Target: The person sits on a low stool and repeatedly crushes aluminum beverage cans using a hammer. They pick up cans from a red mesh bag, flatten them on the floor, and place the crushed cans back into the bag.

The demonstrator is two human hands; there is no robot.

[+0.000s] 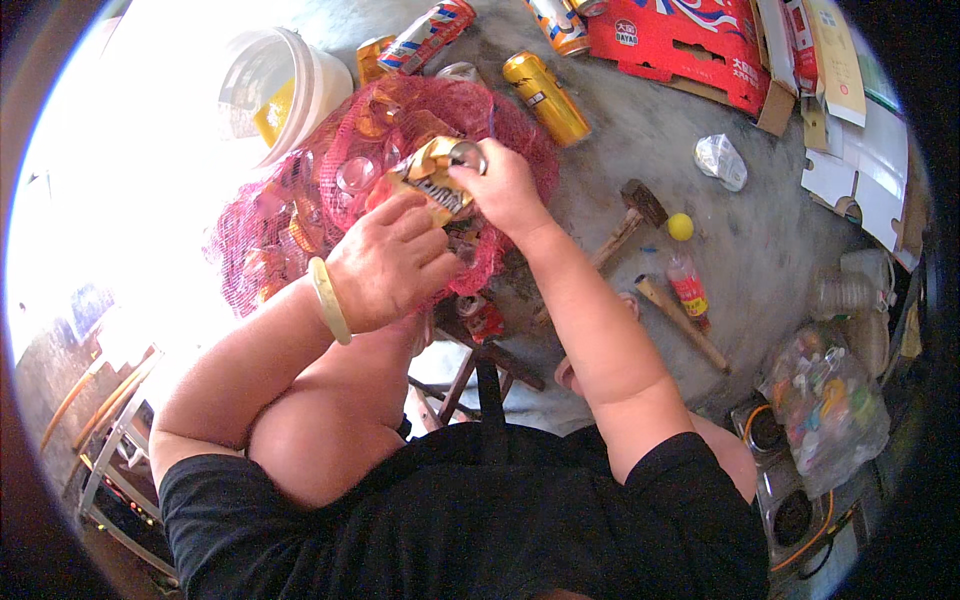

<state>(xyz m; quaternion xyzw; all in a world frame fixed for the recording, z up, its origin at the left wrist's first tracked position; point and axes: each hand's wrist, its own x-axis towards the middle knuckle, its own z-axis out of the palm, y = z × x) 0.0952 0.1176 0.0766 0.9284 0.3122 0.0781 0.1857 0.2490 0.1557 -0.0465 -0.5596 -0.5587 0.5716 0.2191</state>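
Observation:
A crushed gold drink can (442, 184) is pinched in my right hand (506, 187), its round metal end towards my thumb. My left hand (397, 259), with a pale bangle at the wrist, is curled just below the can over a red mesh bag (281, 217). Its fingertips are hidden, so whether they grip the mesh or the can is unclear. Through the netting show crushed cans and clear plastic pieces. A red can (480, 319) lies below the bag, near my feet. Beyond my right hand a whole gold can (547, 97) lies on its side.
At the upper left a translucent plastic bucket (300, 97) lies tilted. More cans (427, 34) lie beyond the bag. On the concrete floor to the right are a hammer (637, 210), a wooden handle (682, 322), a yellow ball (680, 226), a plastic bottle (688, 289) and a red carton (682, 52).

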